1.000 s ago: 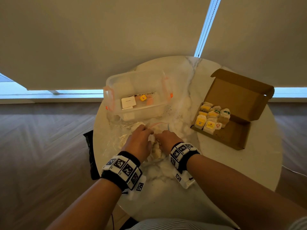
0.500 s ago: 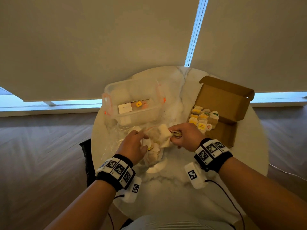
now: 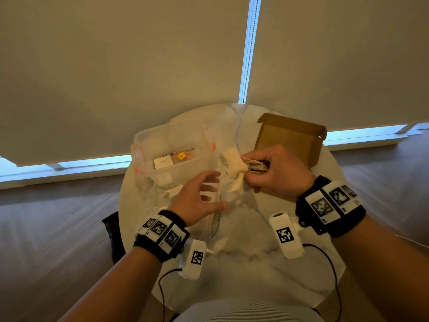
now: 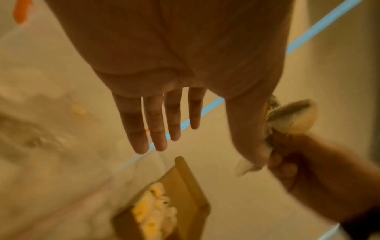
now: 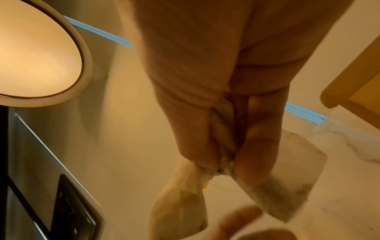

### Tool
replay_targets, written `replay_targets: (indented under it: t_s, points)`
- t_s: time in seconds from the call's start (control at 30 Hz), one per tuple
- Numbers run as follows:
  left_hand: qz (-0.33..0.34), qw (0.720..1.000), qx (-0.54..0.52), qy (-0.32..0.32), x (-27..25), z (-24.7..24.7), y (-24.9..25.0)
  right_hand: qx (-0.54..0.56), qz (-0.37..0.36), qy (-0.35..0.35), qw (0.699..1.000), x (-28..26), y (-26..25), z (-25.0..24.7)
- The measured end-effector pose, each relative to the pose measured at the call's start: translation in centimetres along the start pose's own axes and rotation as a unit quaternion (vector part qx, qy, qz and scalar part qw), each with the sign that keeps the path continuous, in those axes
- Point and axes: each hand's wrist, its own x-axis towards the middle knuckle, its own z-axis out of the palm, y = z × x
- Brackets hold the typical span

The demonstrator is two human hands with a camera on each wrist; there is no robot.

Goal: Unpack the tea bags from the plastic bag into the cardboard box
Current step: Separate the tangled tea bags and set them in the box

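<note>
**Tea bags lifted clear of the plastic**

Over the round marble bench (image 3: 243,270), the right hand (image 3: 277,173) holds a bunch of tea bags (image 3: 234,162), fingers (image 5: 257,146) curled and pinching their gathered tops. From the head camera the bags show as pale, soft pouches sticking out leftward from the fist, just in front of the box (image 3: 290,138). Only the right wrist view reveals their make: thin, translucent paper squares (image 5: 287,186) with dark leaf showing through, two hanging below the pinch.

The left hand (image 3: 199,201) hovers over the crumpled clear bag (image 3: 162,191), holding nothing; its wrist view shows four straight fingers (image 4: 156,126) slightly spread, thumb apart.

That same wrist view looks into the brown cardboard box (image 4: 185,194), where white-and-yellow packets (image 4: 152,211) lie blurred; the head camera sees only its raised lid, the right hand covering the inside. A clear tub (image 3: 171,156) with orange clips stands behind the bag.
</note>
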Motion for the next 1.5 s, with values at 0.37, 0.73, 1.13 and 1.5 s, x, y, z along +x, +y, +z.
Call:
replay_targets:
  t_s: [0.37,0.73,1.13,1.5]
  points:
    - [-0.049,0.949,-0.301,-0.081,0.3,1.7,4.7,-0.151,-0.024,-0.067,0.986,1.6,-0.5,3.1]
    - [-0.103,0.941,-0.322,-0.005,0.4,0.8,4.0,-0.163,0.007,-0.023,0.986,2.2,0.4,3.5]
    - [-0.123,0.936,-0.330,-0.010,0.8,0.8,4.0,-0.075,0.039,0.035,0.996,2.2,1.9,3.5]
    - [-0.122,0.943,-0.309,0.014,1.0,0.2,3.7,0.028,0.011,0.012,0.999,2.3,1.2,2.7]
